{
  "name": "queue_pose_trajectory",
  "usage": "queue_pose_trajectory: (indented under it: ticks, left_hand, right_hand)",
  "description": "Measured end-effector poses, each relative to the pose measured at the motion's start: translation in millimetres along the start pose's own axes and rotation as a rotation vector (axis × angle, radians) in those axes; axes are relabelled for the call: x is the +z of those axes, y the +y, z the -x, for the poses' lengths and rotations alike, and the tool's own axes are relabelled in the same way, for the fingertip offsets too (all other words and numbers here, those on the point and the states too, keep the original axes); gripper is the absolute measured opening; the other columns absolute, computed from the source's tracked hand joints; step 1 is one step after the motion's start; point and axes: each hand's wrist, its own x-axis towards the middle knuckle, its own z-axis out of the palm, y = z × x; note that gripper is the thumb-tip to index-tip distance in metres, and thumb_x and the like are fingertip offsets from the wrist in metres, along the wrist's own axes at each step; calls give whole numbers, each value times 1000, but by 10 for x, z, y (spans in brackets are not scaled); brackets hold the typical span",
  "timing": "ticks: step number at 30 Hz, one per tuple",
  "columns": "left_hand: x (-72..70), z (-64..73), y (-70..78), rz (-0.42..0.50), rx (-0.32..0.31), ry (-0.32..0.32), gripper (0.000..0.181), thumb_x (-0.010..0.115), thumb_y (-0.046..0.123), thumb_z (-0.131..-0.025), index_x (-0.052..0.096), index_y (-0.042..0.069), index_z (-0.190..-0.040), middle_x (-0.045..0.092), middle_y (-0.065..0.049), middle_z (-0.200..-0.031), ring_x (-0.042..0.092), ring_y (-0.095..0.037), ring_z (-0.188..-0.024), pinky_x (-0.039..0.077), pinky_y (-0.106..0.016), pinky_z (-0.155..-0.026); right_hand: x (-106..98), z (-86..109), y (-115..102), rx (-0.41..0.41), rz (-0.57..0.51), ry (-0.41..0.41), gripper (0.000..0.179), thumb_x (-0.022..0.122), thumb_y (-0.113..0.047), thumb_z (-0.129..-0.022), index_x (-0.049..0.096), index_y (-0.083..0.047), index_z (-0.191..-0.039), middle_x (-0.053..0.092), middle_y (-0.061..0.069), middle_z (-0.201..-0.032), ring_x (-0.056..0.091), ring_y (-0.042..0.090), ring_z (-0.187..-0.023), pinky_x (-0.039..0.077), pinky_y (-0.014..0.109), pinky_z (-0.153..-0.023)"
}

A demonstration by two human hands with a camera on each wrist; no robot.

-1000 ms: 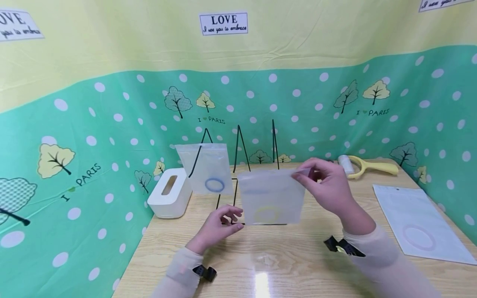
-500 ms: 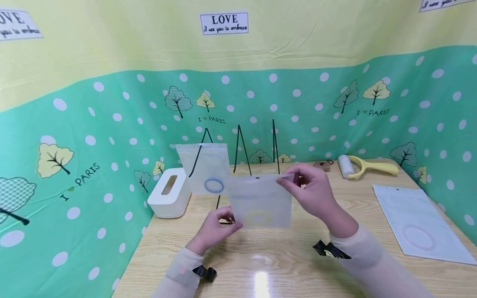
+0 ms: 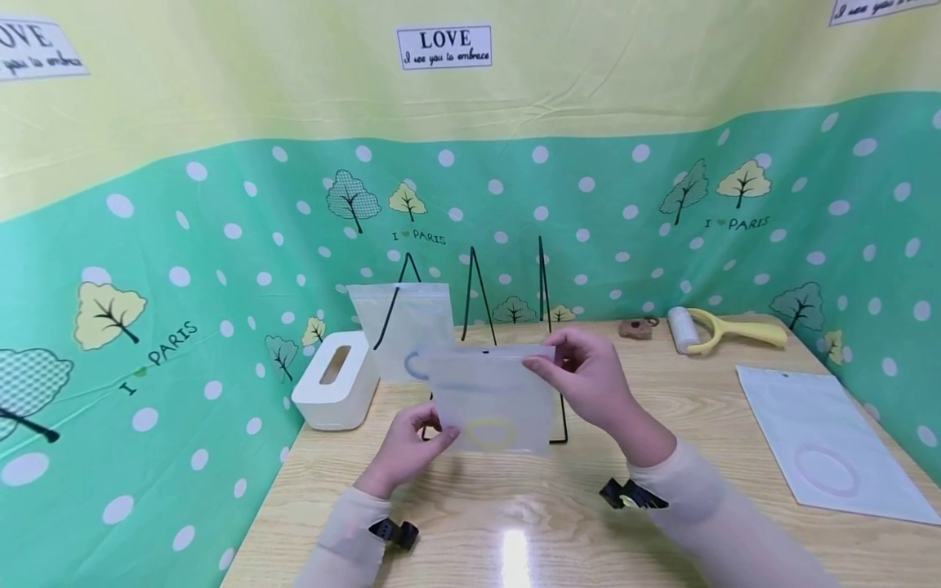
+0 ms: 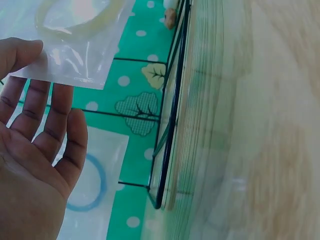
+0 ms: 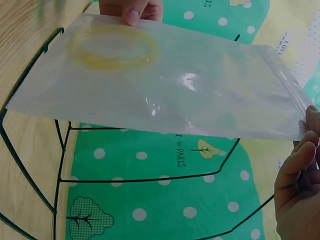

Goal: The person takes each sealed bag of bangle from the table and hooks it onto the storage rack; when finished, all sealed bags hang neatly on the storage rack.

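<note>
In the head view a frosted zip bag [image 3: 492,396] with a yellow ring [image 3: 491,433] inside hangs upright in front of a black wire rack [image 3: 541,282]. My right hand [image 3: 588,376] pinches its top right corner between thumb and fingers. Low on the left side, my left hand [image 3: 403,451] holds the bag's edge; the left wrist view has the thumb [image 4: 22,54] in front and fingers behind. Another frosted bag [image 3: 400,314] with a blue ring [image 3: 414,366] stands in the rack's left part, partly covered by the held bag.
A white tissue box [image 3: 334,380] stands left of the rack. Back right are a small brown object [image 3: 635,328] and a yellow-handled lint roller [image 3: 746,329]. A flat bag [image 3: 801,408] with a pink ring [image 3: 826,470] lies at the right. A patterned curtain [image 3: 625,106] surrounds the table.
My right hand has carried the bag leftward and slightly down, across part of the blue-ring bag. My left hand, beside the bag before, now grips its lower left edge.
</note>
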Motion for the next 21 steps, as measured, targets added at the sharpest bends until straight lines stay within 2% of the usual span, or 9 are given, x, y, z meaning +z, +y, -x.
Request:
queue_pose_trajectory:
  ticks: [7, 11, 14, 18, 21]
  left_hand:
    - [-98, -11, -84, -2, 40, 55, 4, 78, 9, -95, 74, 10, -96, 72, 0, -88, 66, -18, -81, 54, -36, -74]
    - [-127, -10, -91, -10, 25, 87, 7, 77, 3, -94, 73, 8, -93, 71, 0, -85, 65, -17, -79, 54, -34, -74]
    - [-135, -10, -42, -11, 3, 99, 10, 76, 0, -95, 71, 8, -91, 69, -1, -81, 65, -18, -78, 54, -36, -73]
    - [-142, -6, 51, 8, -28, 99, 5, 75, 1, -95, 71, 2, -92, 68, -4, -81, 64, -21, -76, 55, -40, -72]
    - [-143, -7, 38, 12, -50, 104, 7, 75, 3, -96, 70, -3, -95, 69, -7, -84, 64, -23, -76, 56, -42, -71]
  right_hand:
    - [125, -36, 75, 56, -76, -19, 8, 78, 0, -93, 74, -6, -94, 63, 7, -75, 50, 15, -53, 42, 27, -45]
    - [195, -56, 90, 68, -111, -30, 7, 77, 0, -94, 74, -4, -97, 63, 9, -78, 50, 15, -49, 43, 27, -42]
    - [234, -72, 95, 72, -110, -31, 6, 77, -1, -95, 75, -5, -99, 62, 9, -78, 50, 16, -48, 43, 28, -42]
    - [263, -99, 95, 74, -97, -16, 5, 77, -4, -95, 75, -6, -99, 61, 10, -78, 49, 17, -47, 44, 29, -43]
    - [273, -120, 110, 78, -96, -5, 5, 78, -5, -95, 76, -7, -98, 61, 10, -78, 49, 18, -47, 44, 30, -43]
